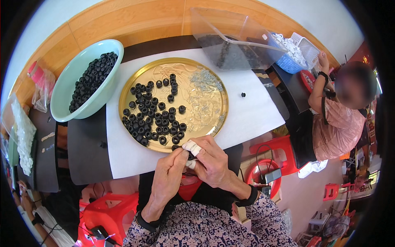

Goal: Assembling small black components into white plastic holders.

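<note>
Both hands meet at the near rim of a round gold tray (224,107). My left hand (168,175) pinches a small black ring-like part (190,156) between thumb and forefinger, and my right hand (212,162) closes on the same part from the other side. The fingers hide most of it. White tape wraps fingertips of my right hand. Many black round parts with centre holes (158,115) lie on the tray's left half. Small silvery metal pieces (203,80) are scattered over its upper right.
A pale green basin (61,96) of black parts stands left of the white sheet (257,111). Behind the tray is a clear plastic bin (238,53). One loose black part (243,94) lies right. A co-worker (337,123) sits at right, near a blue basket (288,61).
</note>
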The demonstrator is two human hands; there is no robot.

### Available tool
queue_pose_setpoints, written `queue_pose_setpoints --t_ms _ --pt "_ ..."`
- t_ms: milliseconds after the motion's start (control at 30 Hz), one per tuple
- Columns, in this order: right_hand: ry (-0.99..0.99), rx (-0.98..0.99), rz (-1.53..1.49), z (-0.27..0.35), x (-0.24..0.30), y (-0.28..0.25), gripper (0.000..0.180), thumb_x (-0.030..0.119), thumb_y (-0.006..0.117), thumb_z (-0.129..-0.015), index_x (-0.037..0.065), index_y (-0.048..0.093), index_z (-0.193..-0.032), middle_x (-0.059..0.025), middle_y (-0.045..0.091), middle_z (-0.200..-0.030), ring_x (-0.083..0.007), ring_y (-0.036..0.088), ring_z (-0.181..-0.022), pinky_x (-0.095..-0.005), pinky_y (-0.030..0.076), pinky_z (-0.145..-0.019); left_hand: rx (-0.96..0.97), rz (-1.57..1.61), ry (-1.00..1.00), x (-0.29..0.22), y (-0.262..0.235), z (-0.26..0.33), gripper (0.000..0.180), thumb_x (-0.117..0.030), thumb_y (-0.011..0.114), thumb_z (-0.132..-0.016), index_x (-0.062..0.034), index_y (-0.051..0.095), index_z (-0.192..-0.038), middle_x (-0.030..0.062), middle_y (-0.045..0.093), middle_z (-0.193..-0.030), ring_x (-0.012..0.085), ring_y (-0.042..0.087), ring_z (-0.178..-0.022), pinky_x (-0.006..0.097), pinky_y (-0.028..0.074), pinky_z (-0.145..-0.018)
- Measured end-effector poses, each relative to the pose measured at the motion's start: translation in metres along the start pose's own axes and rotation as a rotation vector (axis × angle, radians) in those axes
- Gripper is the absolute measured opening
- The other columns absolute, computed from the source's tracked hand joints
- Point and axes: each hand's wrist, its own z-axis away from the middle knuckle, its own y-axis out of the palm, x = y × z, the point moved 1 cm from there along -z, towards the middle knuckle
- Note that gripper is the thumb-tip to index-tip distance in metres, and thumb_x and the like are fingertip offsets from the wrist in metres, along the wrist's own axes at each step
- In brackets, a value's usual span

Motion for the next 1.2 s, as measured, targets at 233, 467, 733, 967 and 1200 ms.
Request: queue_pose_setpoints --t_ms 233,467,733,967,1200 --pt "0.027 -0.045 0.001 -0.002 0.0 0.0 0.038 -0.005 0.068 -0.065 -0.006 0.058 -0.102 -0.017 0.061 -0.099 -0.0312 0.057 -0.081 -0.035 0.049 -0.068 -0.047 0.155 0.018 0.006 0.006 0.002 0.038 -0.03 0.036 -0.1 0.0035 0.053 -0.108 0.0088 0.062 -0.084 0.0143 0.064 -0.073 0.026 0.056 -0.054" --pt "0.036 -0.075 0.009 -0.003 -0.001 -0.001 0.036 -0.005 0.067 -0.067 -0.005 0.059 -0.102 -0.0172 0.062 -0.096 -0.0301 0.059 -0.08 -0.0332 0.049 -0.068 -0.034 0.095 0.013 0.015 0.006 0.0 0.038 -0.029 0.036 -0.1 0.0038 0.056 -0.101 0.0099 0.063 -0.08 0.0131 0.063 -0.07 0.025 0.054 -0.056" --pt "0.01 -0.039 0.028 -0.001 -0.001 -0.001 0.037 -0.002 0.069 -0.068 -0.003 0.059 -0.103 -0.0139 0.063 -0.091 -0.0281 0.06 -0.077 -0.0308 0.05 -0.067 -0.049 -0.157 0.131 0.008 0.004 0.0 0.037 -0.024 0.037 -0.1 0.0063 0.057 -0.093 0.0079 0.063 -0.073 0.0109 0.059 -0.064 0.024 0.047 -0.059" --pt "0.31 0.01 -0.122 -0.03 -0.002 -0.031 0.032 0.004 0.064 -0.08 0.0 0.059 -0.111 -0.0121 0.062 -0.089 -0.0163 0.062 -0.078 -0.0263 0.05 -0.069 0.021 0.135 0.127 0.021 0.002 -0.001 0.046 -0.033 0.035 -0.1 0.0062 0.058 -0.097 0.0098 0.065 -0.078 0.0123 0.059 -0.071 0.026 0.049 -0.068" --pt "0.418 -0.371 0.195 -0.153 -0.097 -0.117 0.028 0.012 0.068 -0.08 0.0 0.065 -0.105 0.0056 0.052 -0.065 -0.0031 0.041 -0.06 -0.0203 0.036 -0.054 0.046 0.149 0.131 0.025 0.003 0.001 0.041 -0.031 0.034 -0.1 0.0016 0.058 -0.099 0.0099 0.065 -0.083 0.0128 0.06 -0.077 0.026 0.049 -0.072"
